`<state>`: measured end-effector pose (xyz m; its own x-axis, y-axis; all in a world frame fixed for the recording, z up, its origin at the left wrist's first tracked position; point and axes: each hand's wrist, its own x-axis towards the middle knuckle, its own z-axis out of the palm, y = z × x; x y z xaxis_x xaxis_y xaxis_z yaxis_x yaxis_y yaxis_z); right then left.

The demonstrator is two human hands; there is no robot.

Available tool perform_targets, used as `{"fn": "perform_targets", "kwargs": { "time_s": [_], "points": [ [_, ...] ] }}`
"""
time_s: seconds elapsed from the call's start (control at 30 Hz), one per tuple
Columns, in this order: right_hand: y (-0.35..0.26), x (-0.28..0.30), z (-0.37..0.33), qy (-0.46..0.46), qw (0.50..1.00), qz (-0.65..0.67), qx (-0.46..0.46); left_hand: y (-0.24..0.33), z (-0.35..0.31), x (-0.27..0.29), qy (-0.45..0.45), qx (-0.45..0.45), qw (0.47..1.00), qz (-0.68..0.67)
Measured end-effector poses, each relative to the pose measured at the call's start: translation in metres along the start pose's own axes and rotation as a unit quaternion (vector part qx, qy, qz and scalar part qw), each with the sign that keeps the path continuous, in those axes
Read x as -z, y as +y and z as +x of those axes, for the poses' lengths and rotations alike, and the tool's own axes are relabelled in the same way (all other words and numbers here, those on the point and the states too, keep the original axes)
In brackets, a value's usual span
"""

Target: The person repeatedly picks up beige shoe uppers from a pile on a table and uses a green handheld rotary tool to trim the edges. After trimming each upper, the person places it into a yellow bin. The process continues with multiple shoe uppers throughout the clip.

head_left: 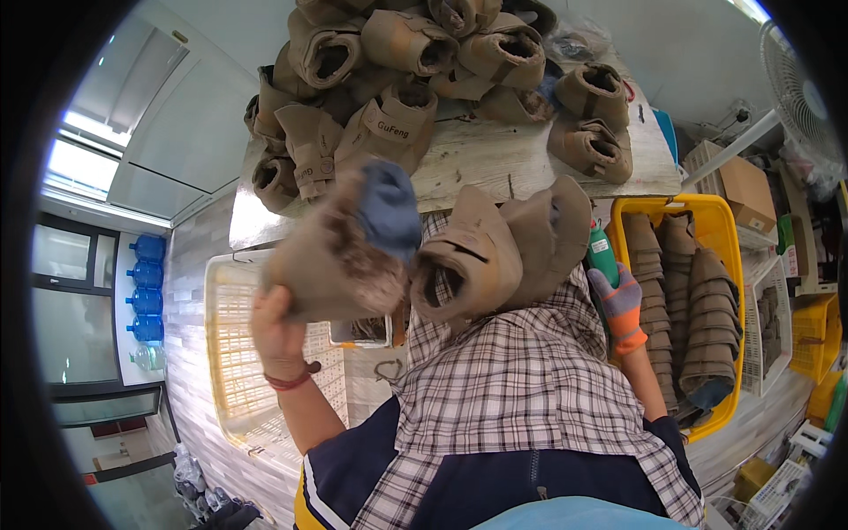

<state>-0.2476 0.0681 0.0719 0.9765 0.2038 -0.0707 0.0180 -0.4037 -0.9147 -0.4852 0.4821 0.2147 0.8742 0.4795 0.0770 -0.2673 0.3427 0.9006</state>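
Note:
My left hand (pixel 278 331) grips the lower side of a tan, fur-lined boot upper (pixel 318 261), blurred by motion. Blue cloth (pixel 389 210) sits at its opening, facing right. Two similar items rest on my lap: one boot upper (pixel 473 256) with a dark slit and its round opening toward me, and another boot upper (pixel 552 234) beside it. Over to the right, my right hand (pixel 621 305), in a grey and orange glove, is closed around a green cylindrical object (pixel 601 256) with a pale label; its far end is partly hidden behind the lap pieces.
A worn white table (pixel 495 163) ahead carries a heap of boot uppers (pixel 406 44). At my right stands a yellow crate (pixel 729 353) with nested stacks of uppers (pixel 711 309). A white lattice basket (pixel 238 353) is on the left. A fan (pixel 795 66) stands far right.

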Motion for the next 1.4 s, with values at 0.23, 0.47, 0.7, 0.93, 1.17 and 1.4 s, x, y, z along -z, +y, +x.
{"fn": "perform_targets", "kwargs": {
  "time_s": [0.23,0.47,0.7,0.93,1.17,1.4],
  "points": [
    [0.013,0.033,-0.027,0.043,0.986,-0.158,-0.028,0.008,0.055,-0.043,0.143,-0.025,0.958,-0.248],
    [0.006,0.071,-0.041,0.126,0.981,-0.128,0.068,-0.046,0.108,-0.072,-0.07,0.124,0.878,-0.457],
    [-0.1,0.044,-0.031,0.057,0.924,-0.193,0.326,-0.069,0.129,-0.072,0.006,0.171,0.895,-0.411],
    [-0.089,0.033,-0.012,0.066,0.851,-0.264,0.449,-0.057,0.128,-0.06,-0.024,0.188,0.888,-0.419],
    [-0.088,0.031,-0.007,0.032,0.843,-0.265,0.468,-0.06,0.124,-0.058,0.014,0.201,0.879,-0.433],
    [-0.1,0.024,-0.002,0.042,0.836,-0.219,0.502,-0.07,0.128,-0.061,0.021,0.212,0.878,-0.429]
  ]
}}
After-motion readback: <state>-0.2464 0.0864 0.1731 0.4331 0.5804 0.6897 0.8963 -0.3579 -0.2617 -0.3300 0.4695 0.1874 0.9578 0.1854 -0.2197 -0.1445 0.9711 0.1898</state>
